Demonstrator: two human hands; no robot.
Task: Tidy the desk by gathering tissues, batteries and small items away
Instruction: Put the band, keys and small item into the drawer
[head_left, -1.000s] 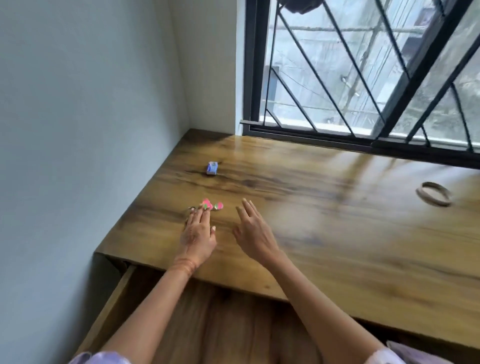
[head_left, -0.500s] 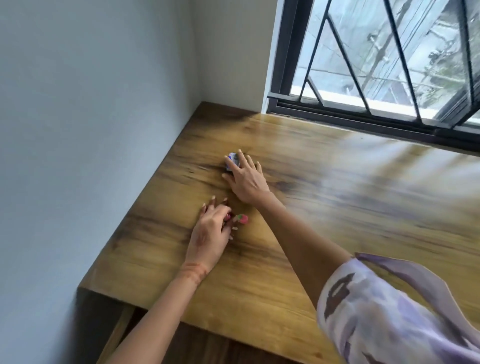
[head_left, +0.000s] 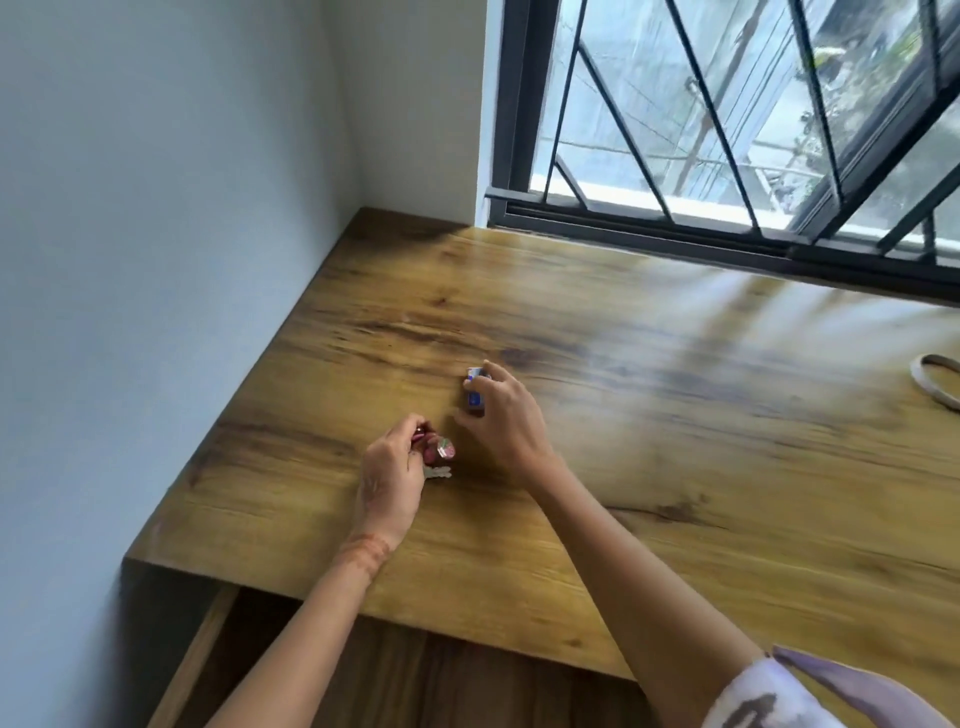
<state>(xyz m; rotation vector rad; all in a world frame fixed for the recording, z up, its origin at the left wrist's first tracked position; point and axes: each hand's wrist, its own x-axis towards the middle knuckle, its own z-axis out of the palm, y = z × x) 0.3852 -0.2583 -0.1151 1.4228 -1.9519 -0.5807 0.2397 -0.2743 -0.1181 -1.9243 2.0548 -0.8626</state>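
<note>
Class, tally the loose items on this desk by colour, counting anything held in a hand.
Blue and white: 1, the small packet in the right hand
Pink: 1 cluster of small pieces, number unclear, in the left hand
Beige: 1, the ring
Total: 3

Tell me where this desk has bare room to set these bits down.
Bare wood runs between the window frame and both hands, and right of the right hand up to the ring. It is crowded only around the left hand, with its pink bits, and the blue item.
</note>
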